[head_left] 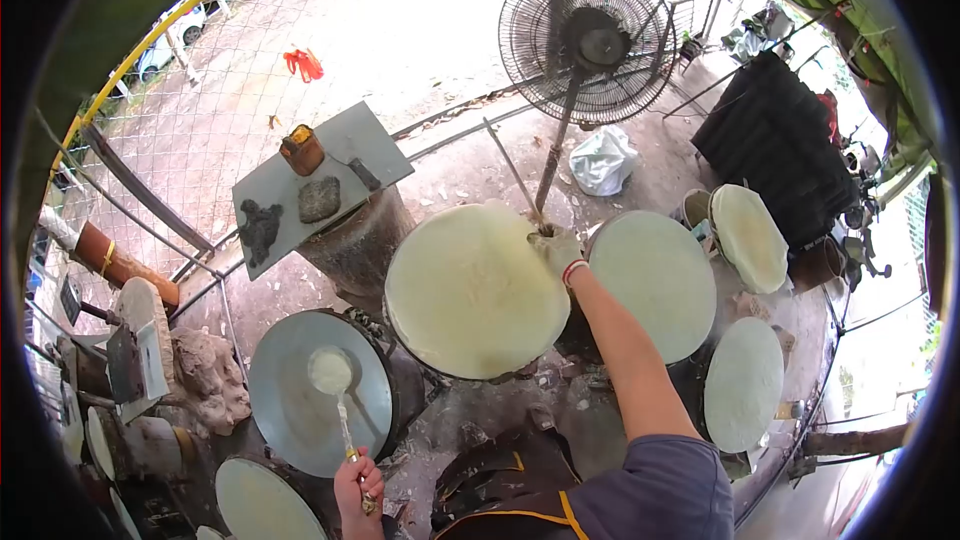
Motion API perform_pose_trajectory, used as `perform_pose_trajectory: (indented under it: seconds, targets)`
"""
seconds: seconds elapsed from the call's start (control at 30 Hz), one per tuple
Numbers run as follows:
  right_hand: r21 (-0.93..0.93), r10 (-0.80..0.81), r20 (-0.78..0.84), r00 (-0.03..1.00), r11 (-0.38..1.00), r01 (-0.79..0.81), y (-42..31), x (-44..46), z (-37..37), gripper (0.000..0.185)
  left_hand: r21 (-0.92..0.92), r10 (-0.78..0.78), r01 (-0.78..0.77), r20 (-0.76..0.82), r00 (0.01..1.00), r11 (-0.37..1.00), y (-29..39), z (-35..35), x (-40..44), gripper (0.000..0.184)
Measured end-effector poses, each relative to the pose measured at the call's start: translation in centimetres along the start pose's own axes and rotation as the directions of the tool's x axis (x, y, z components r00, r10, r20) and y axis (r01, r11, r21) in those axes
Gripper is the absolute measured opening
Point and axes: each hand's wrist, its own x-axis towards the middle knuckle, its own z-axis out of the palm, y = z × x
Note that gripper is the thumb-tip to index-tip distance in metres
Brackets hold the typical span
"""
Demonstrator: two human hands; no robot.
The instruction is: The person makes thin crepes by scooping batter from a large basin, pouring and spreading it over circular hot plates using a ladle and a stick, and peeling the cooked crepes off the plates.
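Note:
My left hand [360, 488] is wrapped round the handle of a ladle [331, 370], whose pale, coated round head lies over the grey-blue round plate [290, 420] at the lower left. My right hand [556, 248], in a whitish glove with a red band at the wrist, is at the right edge of the large pale yellow disc [475, 290] in the middle. Its fingers are bent at the foot of a thin stick [513, 168]; whether they grip it or the disc's edge is unclear. Right of that hand lies a pale green disc [652, 285].
More pale discs lie at the right [744, 385] and lower left [265, 505]. A fan [598, 40] stands ahead beside a white bag [602, 160]. A grey board [375, 145] on a stump holds a brown container [302, 150] and dark cloths. Wire fencing runs along the left.

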Motion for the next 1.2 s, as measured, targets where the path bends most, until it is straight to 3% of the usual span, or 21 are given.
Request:
perform_pose_trajectory:
  seconds: [0.1,0.13,0.2,0.23,0.4,0.47,0.5,0.63,0.73,0.87,0.93,0.97,1.1,1.2]
  targets:
    - [0.010,0.058,-0.160,0.985,0.998,-0.057,1.0,0.7,-1.4,0.035,-0.017,-0.020,0.019,-0.047,0.999,1.000,-0.5,0.4,-0.4,0.019]
    - [-0.097,0.087,-0.193,0.977,0.990,-0.107,1.0,0.0,-1.9,0.038,0.031,-0.038,0.042,-0.104,0.994,0.999,-0.1,2.1,-1.4,0.008]
    - [-0.305,0.124,-0.271,0.955,0.930,-0.207,1.0,-2.2,-3.1,0.044,0.117,-0.067,0.093,-0.210,0.975,0.989,0.6,5.4,-3.0,0.021]
    - [-0.292,0.095,-0.279,0.956,0.939,-0.179,3.5,-2.8,-2.9,0.049,0.063,-0.064,0.074,-0.156,0.986,0.995,0.4,4.3,-2.6,0.010]
    - [-0.244,0.145,-0.170,0.975,0.952,-0.184,6.5,-7.4,-1.0,0.051,-0.127,-0.047,0.046,-0.005,0.999,0.991,-0.2,0.6,-0.4,0.016]
    - [-0.175,0.205,-0.163,0.965,0.957,-0.233,8.5,-6.8,0.0,0.050,-0.073,-0.004,0.003,-0.011,1.000,0.997,-0.3,1.2,-0.5,0.016]
    - [-0.264,0.233,-0.172,0.957,0.925,-0.273,2.8,-8.8,-0.7,0.045,-0.056,0.011,-0.010,0.004,1.000,0.998,-0.3,1.3,-0.5,0.017]
    - [-0.209,0.209,-0.247,0.946,0.942,-0.262,3.1,-8.3,-0.2,0.039,-0.035,0.005,-0.005,0.012,1.000,0.999,-0.2,2.3,-0.7,0.016]
    - [-0.229,0.237,-0.138,0.962,0.937,-0.263,4.1,-8.7,0.2,0.038,-0.041,-0.016,0.016,0.016,1.000,0.999,-0.4,2.4,-0.9,0.016]
    - [0.241,0.228,-0.091,0.969,0.950,-0.200,2.3,-9.0,1.2,0.036,-0.025,-0.018,0.019,0.040,0.999,0.999,-1.4,1.8,-1.1,0.016]
    - [0.438,0.265,-0.031,0.964,0.870,-0.225,-5.8,-11.5,0.5,0.036,-0.010,-0.020,0.020,0.018,1.000,1.000,-1.7,2.0,-1.4,0.016]
    - [0.574,0.264,-0.011,0.964,0.791,-0.210,-8.8,-12.8,0.0,0.028,-0.001,-0.022,0.022,0.007,1.000,1.000,-1.9,2.1,-1.5,0.016]
    - [0.806,0.185,0.055,0.981,0.572,-0.153,-4.8,-11.3,-1.3,0.033,0.009,-0.018,0.018,-0.012,1.000,1.000,-3.3,2.9,-2.0,0.019]
    - [0.797,0.101,0.116,0.988,0.584,-0.153,2.5,-8.8,-7.1,0.032,0.038,0.013,-0.012,-0.029,0.999,0.999,-5.4,4.5,-2.7,0.017]
